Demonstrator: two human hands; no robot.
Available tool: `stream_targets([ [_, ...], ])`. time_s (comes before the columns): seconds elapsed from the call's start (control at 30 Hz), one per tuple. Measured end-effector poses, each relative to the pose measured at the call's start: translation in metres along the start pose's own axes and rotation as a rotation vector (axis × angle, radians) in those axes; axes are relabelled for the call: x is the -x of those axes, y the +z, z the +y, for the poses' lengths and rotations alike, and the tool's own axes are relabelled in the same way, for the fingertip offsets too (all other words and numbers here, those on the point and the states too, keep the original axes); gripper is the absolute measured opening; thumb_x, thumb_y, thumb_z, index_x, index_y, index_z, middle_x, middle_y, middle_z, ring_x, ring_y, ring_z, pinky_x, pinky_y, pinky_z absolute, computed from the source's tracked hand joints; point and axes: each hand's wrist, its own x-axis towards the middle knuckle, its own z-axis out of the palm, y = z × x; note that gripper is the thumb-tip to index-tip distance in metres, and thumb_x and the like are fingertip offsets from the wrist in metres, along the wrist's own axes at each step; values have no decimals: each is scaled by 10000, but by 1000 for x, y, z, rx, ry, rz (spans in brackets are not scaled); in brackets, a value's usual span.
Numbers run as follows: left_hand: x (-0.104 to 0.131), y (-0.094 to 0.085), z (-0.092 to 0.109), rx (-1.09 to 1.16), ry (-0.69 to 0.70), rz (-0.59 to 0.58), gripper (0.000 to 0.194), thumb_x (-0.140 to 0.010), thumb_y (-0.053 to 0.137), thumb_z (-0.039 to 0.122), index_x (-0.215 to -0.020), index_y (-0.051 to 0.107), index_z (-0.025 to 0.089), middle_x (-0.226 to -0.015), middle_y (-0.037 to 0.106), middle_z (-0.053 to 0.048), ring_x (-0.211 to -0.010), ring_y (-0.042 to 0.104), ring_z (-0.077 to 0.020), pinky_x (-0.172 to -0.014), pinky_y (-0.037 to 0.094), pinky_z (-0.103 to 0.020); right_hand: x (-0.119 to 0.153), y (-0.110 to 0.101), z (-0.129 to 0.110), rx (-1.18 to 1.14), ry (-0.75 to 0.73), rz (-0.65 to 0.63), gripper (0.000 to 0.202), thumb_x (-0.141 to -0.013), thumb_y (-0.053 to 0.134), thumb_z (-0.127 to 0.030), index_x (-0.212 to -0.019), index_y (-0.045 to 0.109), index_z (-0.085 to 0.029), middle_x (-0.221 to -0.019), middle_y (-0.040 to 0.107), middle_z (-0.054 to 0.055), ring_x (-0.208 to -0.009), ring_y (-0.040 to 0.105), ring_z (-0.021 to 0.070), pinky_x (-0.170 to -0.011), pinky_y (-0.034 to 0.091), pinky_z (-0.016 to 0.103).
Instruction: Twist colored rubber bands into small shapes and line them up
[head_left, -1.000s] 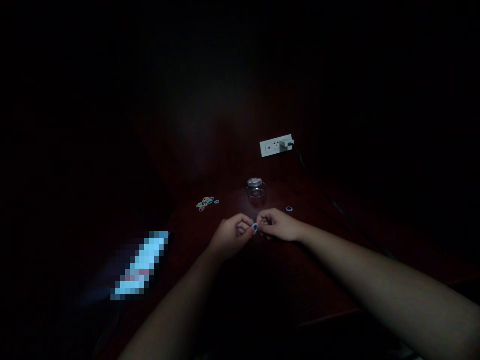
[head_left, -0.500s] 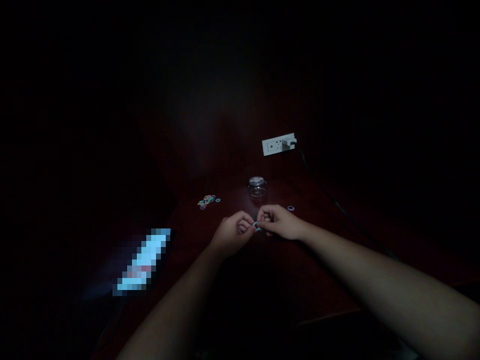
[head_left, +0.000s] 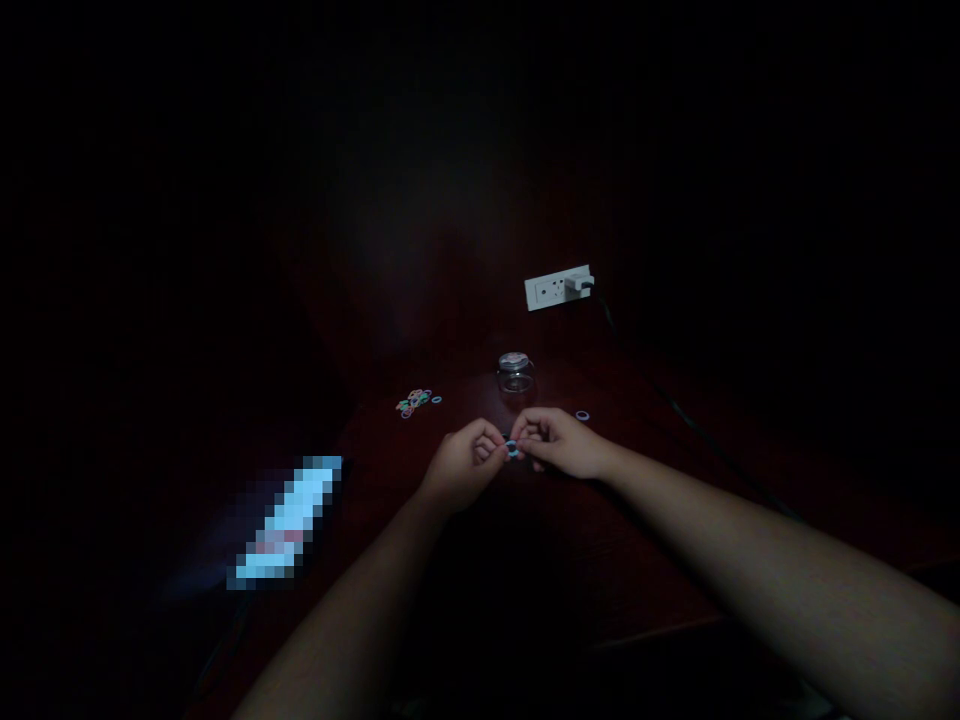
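Ring (head_left: pixel 513 456) of pale blue, nearer us than the jar (head_left: pixel 516 378), is pinched by the fingers of our left hand (head_left: pixel 466 462) and right hand (head_left: pixel 555 443), with coloured bands (head_left: pixel 414 402) left of that jar and a white socket (head_left: pixel 551 289) above it, rightward.

Pale-blue ring (head_left: pixel 513 456) pinched between left grip (head_left: pixel 468 463) and right grip (head_left: pixel 556 443)
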Motion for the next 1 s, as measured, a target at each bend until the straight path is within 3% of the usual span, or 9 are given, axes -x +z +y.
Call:
stream_targets([
  [0.43,1,1,1,-20,-14,-3,151,-721,507,275,-782,515,137,-655,578,-12,-550,505,-71,-492,377,-164,1,-1,-3,60,-29,53,183,-693,564,-286,-752,517,-119,-514,496,-30,-438,453,56,-401,325,159],
  [0.7,1,0,4,27,-47,-43,246,-788,411,335,-843,534,129,-750,625,-55,-657,575,-114,-606,432,-219,1,-2,-5,120,-40,58,207,-694,559,-313,-749,534,-115,-476,484,-35,-400,397,45,-377,279,157],
  [1.0,1,0,4,-42,-79,-68,325,-780,402,378,-762,598,119,-686,630,-47,-605,568,-120,-551,418,-210,2,-3,-6,215,-77,78,131,-692,549,-248,-727,540,-122,-475,434,-47,-423,357,44,-396,271,163],
])
